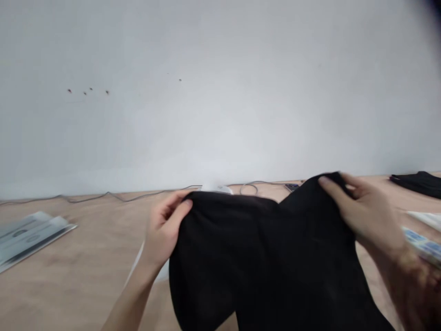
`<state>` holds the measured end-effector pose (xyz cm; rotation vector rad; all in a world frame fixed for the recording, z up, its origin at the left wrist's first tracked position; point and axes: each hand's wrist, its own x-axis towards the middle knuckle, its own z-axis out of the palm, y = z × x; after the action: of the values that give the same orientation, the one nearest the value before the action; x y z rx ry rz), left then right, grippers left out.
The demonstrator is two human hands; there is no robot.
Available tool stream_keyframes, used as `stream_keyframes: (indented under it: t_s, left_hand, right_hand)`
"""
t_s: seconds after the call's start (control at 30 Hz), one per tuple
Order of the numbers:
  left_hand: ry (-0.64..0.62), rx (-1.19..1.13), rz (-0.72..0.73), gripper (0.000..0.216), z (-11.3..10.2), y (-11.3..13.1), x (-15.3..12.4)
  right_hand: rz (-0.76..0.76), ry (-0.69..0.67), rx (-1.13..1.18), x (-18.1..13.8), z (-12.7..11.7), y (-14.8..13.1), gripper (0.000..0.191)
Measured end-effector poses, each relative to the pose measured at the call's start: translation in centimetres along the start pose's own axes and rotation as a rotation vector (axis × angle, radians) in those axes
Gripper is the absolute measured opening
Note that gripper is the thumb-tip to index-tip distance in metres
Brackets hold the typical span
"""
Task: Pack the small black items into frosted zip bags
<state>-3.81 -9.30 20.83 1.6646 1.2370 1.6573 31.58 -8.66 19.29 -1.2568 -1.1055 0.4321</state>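
Note:
A piece of black clothing (268, 257) hangs stretched between my two hands above the table. Its top edge dips in the middle, and a gap at the bottom lets the table show through; I cannot tell for certain which kind of garment it is. My left hand (168, 225) pinches the upper left corner, thumb on the near side. At the upper right corner, my right hand (365, 216) grips the cloth between thumb and fingers, slightly blurred and a little higher than the left. The lower part of the garment runs out of view.
Flat clear plastic packs (34, 234) lie on the table (89, 276) at left. A grey cable (127, 198) runs along the pale wall (220, 101). Behind the garment sits a white object (216, 188). Folded black cloth (418, 183) and a blue-and-white packet (422, 242) lie at right.

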Motion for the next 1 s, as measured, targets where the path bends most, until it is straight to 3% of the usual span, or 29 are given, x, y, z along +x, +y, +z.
stream_keyframes:
  t_s: [0.13,0.17,0.23,0.3,0.37,0.47,0.53,0.73,0.87,1.0]
  left_hand:
    - [-0.314,0.265,-0.143,0.025,1.1,-7.6,-0.3]
    - [-0.348,0.4,-0.147,0.026,1.4,-9.6,-0.5]
    - [-0.299,0.613,-0.103,0.03,1.9,-12.8,-0.9]
    - [-0.259,0.698,-0.042,0.029,2.1,-15.0,-1.0]
    - [-0.254,0.747,0.077,0.032,2.3,-16.3,-0.4]
    - [-0.258,0.883,0.287,0.042,2.9,-18.1,1.7]
    - [-0.282,0.939,0.346,0.048,3.4,-19.3,3.6]
    - [-0.358,0.953,0.374,0.023,4.4,-20.7,7.6]
    - [-0.152,0.951,0.336,0.025,3.5,-19.4,9.2]
    - [0.102,0.892,0.333,0.03,1.0,-15.6,10.6]
  right_hand:
    - [-0.042,-0.296,-0.33,0.4,2.9,8.2,0.04]
    - [-0.113,-0.327,-0.477,0.1,3.8,10.1,0.039]
    - [-0.243,-0.323,-0.671,-0.9,5.5,12.6,0.048]
    - [-0.324,-0.393,-0.707,-2.5,6.9,13.5,0.053]
    - [-0.385,-0.567,-0.664,-4.1,8.2,13.6,0.055]
    - [-0.451,-0.827,-0.599,-5.9,9.7,14.3,0.057]
    - [-0.464,-0.891,-0.564,-6.5,10.4,15.5,0.053]
    - [-0.385,-0.838,-0.314,-6.6,10.8,18.7,0.048]
    - [-0.316,-0.844,-0.199,-6.5,10.6,18.4,0.051]
    - [-0.279,-0.831,-0.215,-6.1,10.4,17.1,0.046]
